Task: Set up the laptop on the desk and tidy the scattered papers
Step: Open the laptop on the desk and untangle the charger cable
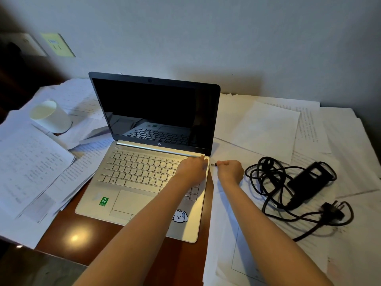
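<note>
Pinching charger plug (213,164) beside laptop (132,203), right hand (231,171), left hand (192,170) resting loosely on keyboard (140,168), white cup (51,117) mid-left on papers (31,162), contents unclear.

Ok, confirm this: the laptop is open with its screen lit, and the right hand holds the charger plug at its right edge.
Wrong on the screen: the head view shows it dark, only reflecting the keyboard. The laptop is open, and the right hand does hold the charger plug at its right edge.

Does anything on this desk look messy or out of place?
Papers lie scattered and overlapping either side of the laptop; a cup sits on the left pile; the charger lies amid its tangled cable at right.
</note>
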Demonstrator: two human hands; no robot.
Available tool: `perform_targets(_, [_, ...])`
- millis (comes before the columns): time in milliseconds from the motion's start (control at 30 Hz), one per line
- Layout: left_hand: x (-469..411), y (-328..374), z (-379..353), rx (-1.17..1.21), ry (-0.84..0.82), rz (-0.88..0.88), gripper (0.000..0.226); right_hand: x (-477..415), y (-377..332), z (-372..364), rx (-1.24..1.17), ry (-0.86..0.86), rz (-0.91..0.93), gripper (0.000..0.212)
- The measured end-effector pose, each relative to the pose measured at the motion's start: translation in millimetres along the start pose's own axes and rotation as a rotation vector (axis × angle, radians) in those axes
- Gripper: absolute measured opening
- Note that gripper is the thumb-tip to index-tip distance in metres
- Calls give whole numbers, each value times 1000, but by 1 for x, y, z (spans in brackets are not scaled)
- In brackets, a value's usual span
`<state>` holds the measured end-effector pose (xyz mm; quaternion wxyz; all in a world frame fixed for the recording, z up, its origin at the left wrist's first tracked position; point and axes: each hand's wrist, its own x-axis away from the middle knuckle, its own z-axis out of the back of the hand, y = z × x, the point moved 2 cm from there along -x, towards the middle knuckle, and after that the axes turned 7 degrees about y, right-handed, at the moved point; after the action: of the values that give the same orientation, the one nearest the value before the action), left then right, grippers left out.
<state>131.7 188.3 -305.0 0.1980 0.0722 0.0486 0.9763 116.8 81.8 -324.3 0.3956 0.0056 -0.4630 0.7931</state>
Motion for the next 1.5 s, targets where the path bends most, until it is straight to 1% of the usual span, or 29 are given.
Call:
perform_targets(333, [1,1,1,-4,-33,16,27,1,-1,-6,5,-5,-9,24])
perform_targets(500, [0,3,3,-16,-53,34,28,4,-2,-3,11,-20,-16,20])
perform_targets(600, [0,4,1,-31,-85,41,29,2,-1,1,-29,-55,-77,37])
perform_targets(700, [0,5,2,-41,-106,63,30,2,-3,3,-73,-93,-207,32])
perform_targets(767, [-1,6,4,-62,-126,80,31,2,-6,6,-69,-110,-262,30])
perform_targets(833, [-1,8,6,-77,-138,104,32,-1,-8,5,-41,-151,-214,19])
perform_targets(867, [-1,9,6,-83,-142,109,32,0,-11,6,-18,-185,-197,17])
perform_targets(933, [0,11,5,-77,-155,114,33,1,-9,8,119,-247,-93,30])
perform_targets(967, [0,11,5,-61,-161,120,33,0,-5,6,113,-296,-79,31])
perform_targets(1000, [0,12,5,-45,-163,125,33,4,-6,7,152,-335,-25,32])
perform_targets(1100, [3,15,6,-15,-171,140,35,7,-8,19,163,-345,56,34])
perform_targets(1200, [3,22,11,-33,-201,178,35,4,-5,40,39,-242,123,39])
perform_targets(1300, [-2,39,19,-2,-180,193,34,2,-1,69,-26,-89,205,37])
perform_targets(1400, [-8,67,24,81,-123,119,39,-4,4,104,31,14,267,33])
perform_targets(1500, [-11,102,28,166,-60,1,34,-13,20,143,49,85,208,33])
